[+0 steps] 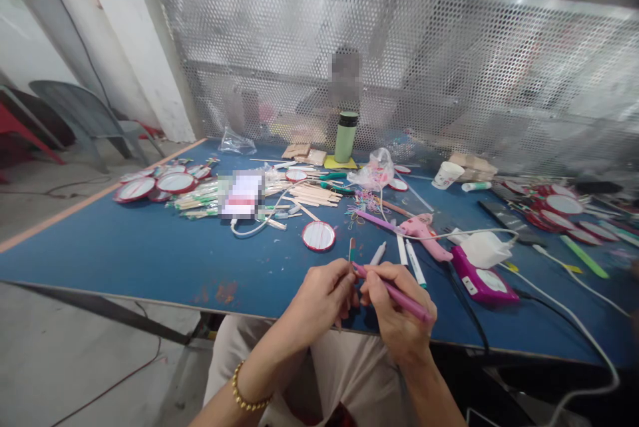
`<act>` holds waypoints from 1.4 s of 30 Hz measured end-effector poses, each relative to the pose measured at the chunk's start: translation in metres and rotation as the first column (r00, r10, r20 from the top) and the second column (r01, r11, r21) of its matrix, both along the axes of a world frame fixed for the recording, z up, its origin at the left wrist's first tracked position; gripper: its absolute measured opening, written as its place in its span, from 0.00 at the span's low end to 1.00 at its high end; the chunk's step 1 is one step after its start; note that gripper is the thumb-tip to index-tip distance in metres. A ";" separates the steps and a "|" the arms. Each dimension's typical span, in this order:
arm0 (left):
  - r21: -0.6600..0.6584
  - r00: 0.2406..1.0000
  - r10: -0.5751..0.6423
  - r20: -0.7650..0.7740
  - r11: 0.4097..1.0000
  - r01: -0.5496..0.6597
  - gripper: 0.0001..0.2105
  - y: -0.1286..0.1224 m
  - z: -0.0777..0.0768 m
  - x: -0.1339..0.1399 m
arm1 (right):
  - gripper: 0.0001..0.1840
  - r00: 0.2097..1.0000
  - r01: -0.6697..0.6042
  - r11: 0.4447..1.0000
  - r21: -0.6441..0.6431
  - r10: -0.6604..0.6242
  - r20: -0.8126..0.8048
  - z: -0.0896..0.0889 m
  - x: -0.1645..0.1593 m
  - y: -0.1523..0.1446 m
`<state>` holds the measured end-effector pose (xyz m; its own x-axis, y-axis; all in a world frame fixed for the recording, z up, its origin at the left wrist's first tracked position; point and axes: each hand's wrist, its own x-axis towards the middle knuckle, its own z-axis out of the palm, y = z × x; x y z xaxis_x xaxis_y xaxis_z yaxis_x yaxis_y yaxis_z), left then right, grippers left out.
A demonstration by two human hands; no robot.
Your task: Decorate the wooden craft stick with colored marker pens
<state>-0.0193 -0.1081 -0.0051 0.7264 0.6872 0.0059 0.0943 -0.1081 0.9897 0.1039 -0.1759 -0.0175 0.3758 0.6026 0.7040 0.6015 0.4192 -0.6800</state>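
The left hand (327, 290) pinches a thin stick (351, 251), and the right hand (399, 327) holds a pink pen (407, 300) with its tip near it. From the hands on the blue table (150, 254), a red-rimmed disc (318, 236) lies at eleven o'clock, a pink glue gun (419, 229) at two and a purple power strip (479, 288) at three; a green bottle (345, 141) stands at twelve.

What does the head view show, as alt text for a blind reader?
A person's right hand holds a pink pen close to a thin stick in the left hand, at a blue table. Beyond are a red-rimmed disc and wooden sticks.
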 end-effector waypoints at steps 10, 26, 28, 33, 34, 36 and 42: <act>-0.024 1.000 0.004 0.004 1.000 -0.004 0.16 0.000 -0.001 0.000 | 0.06 0.999 0.038 0.999 -0.003 -0.038 0.020 -0.004 0.002 0.000; -0.025 1.000 0.007 0.014 1.000 -0.006 0.18 0.001 -0.002 0.001 | 0.06 0.998 0.048 0.999 -0.003 -0.048 0.035 -0.002 0.001 0.000; -0.025 1.000 0.003 0.015 1.000 -0.003 0.18 0.001 -0.002 0.001 | 0.07 0.998 0.046 0.999 -0.006 -0.046 0.033 0.000 0.000 0.000; -0.034 1.000 0.002 0.006 0.999 -0.002 0.18 0.000 -0.002 0.000 | 0.07 0.997 0.065 0.998 -0.012 -0.064 0.040 -0.001 0.001 -0.001; -0.033 1.000 0.003 0.005 0.999 -0.003 0.18 0.000 -0.002 0.000 | 0.07 0.997 0.067 0.998 -0.010 -0.067 0.037 -0.002 0.001 -0.001; -0.029 1.000 0.003 0.004 1.000 -0.003 0.18 0.001 -0.002 0.000 | 0.07 0.997 0.076 0.997 -0.002 -0.076 0.023 -0.004 0.001 0.000; -0.031 1.000 0.006 0.011 0.999 -0.005 0.18 0.001 -0.003 0.000 | 0.07 0.998 0.066 0.998 0.007 -0.066 0.018 -0.003 0.000 0.000</act>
<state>-0.0193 -0.1075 -0.0080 0.7228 0.6911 -0.0076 0.0836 -0.0765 0.9936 0.1040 -0.1760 -0.0201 0.4015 0.5725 0.7149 0.6406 0.3824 -0.6659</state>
